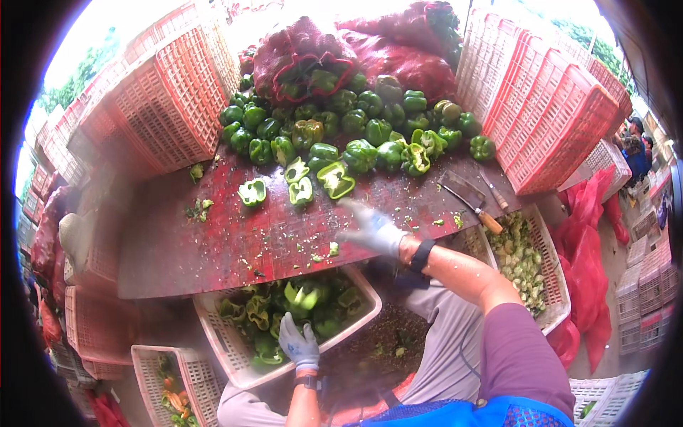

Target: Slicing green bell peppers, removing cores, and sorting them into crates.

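My left hand [299, 344], in a pale work glove, is over the near rim of a white plastic basket [371, 307] full of green pepper pieces. Its fingers are spread and hold nothing. Just beyond the fingertips a cut pepper piece [302, 296] is smeared by motion. My right hand [375, 228], also gloved and slightly blurred, reaches over the red table [235, 245] with fingers stretched out and nothing in them. Nearest to it lies a large halved green pepper [335, 181], cut face up. Smaller halves [300, 191] lie left of that one.
Whole green peppers [359, 155] heap at the table's back, below red mesh sacks [302, 57]. A cleaver [469, 199] and a wooden-handled knife [493, 187] lie at right. Stacked pink crates [541, 99] flank the table. A basket of pepper scraps [523, 256] stands beside my right arm.
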Action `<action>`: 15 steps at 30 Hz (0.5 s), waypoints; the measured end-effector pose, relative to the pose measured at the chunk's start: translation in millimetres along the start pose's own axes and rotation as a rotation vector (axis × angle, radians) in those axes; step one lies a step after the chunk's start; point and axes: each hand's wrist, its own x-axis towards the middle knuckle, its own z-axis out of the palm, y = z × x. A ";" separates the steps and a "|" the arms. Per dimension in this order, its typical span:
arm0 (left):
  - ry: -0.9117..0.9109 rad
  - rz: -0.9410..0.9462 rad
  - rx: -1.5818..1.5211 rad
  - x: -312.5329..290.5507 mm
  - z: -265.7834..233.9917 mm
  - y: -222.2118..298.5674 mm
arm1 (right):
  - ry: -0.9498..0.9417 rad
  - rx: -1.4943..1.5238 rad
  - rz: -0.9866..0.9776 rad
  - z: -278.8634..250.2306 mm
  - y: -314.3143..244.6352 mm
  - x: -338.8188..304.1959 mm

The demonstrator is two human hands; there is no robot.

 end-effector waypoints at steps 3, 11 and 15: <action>-0.065 -0.039 -0.012 -0.6 -1.7 -2.3 | 0.375 -0.408 0.256 -53.0 39.4 32.9; -0.106 0.036 0.028 -4.0 4.2 -1.7 | 0.291 -0.563 0.812 -104.4 127.9 65.6; -0.147 0.007 -0.012 -6.5 8.0 1.7 | 0.417 -0.322 0.755 -108.2 136.3 55.0</action>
